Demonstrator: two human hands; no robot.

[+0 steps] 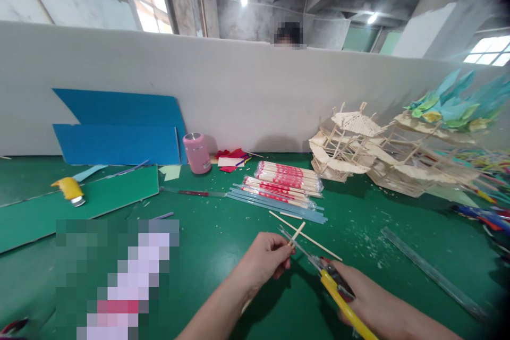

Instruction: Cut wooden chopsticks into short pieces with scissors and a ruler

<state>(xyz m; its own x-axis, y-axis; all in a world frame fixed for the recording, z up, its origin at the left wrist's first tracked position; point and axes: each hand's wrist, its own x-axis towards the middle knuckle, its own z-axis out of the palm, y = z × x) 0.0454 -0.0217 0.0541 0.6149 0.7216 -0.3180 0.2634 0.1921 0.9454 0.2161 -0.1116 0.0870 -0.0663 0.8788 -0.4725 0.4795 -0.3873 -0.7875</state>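
Pinched between the fingers of my left hand point(265, 255) is a short wooden stick point(298, 231), its free end pointing up and to the right. My right hand point(360, 289) is closed around a pair of yellow-handled shears point(330, 284). Their thin metal jaw reaches left across the stick just beyond my left fingertips; whether it touches the wood I cannot tell. A longer wooden stick point(314, 241) lies on the green table right behind the shears. Packs of disposable chopsticks point(289, 175) in red-printed plastic wrap lie farther back.
A pink flask point(197, 154) and blue boards point(119, 143) stand along the white partition point(247, 90). Stick-built pavilion models point(358, 143) occupy the back right. A yellow utility knife point(69, 190) rests at left on a green board point(119, 194). A clear plastic sleeve point(430, 271) lies right.
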